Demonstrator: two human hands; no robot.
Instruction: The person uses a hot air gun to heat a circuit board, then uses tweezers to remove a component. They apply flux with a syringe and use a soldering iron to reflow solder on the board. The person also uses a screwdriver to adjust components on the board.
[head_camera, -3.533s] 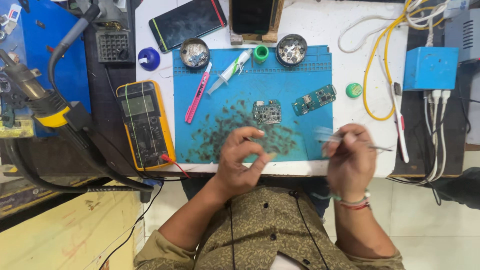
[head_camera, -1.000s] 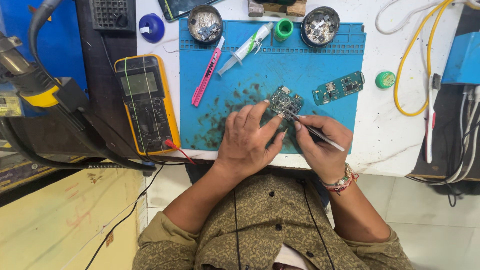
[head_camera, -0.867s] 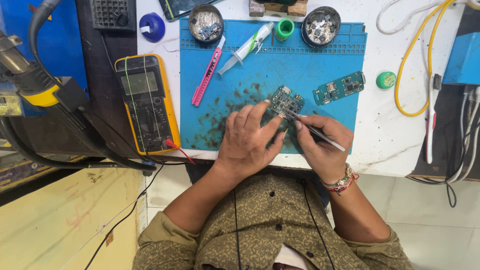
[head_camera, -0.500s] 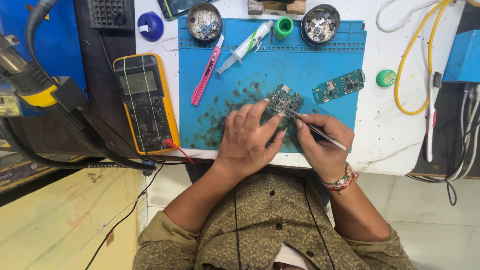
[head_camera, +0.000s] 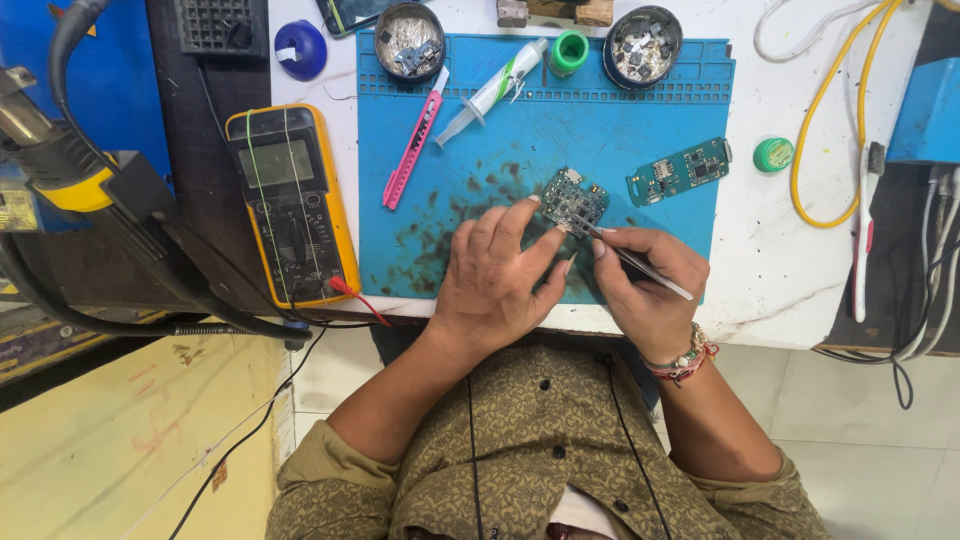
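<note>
A small square circuit board (head_camera: 574, 198) lies on the blue work mat (head_camera: 470, 150). My left hand (head_camera: 497, 277) rests on the mat with its fingertips pressing the board's near edge. My right hand (head_camera: 647, 285) holds metal tweezers (head_camera: 628, 258), whose tips touch the board's lower right corner. A second, longer green circuit board (head_camera: 680, 171) lies apart to the right on the mat.
A yellow multimeter (head_camera: 290, 204) sits left of the mat with a red probe lead. Pink cutter (head_camera: 412, 150), syringe tube (head_camera: 492, 89), green tape roll (head_camera: 570, 51) and two round parts tins (head_camera: 409, 39) line the far mat edge. Yellow cable (head_camera: 820, 110) and blue box (head_camera: 925, 110) lie right.
Earlier my hands were apart and off the board. Since a second ago they stay on the board; the tweezer tips have shifted only slightly.
</note>
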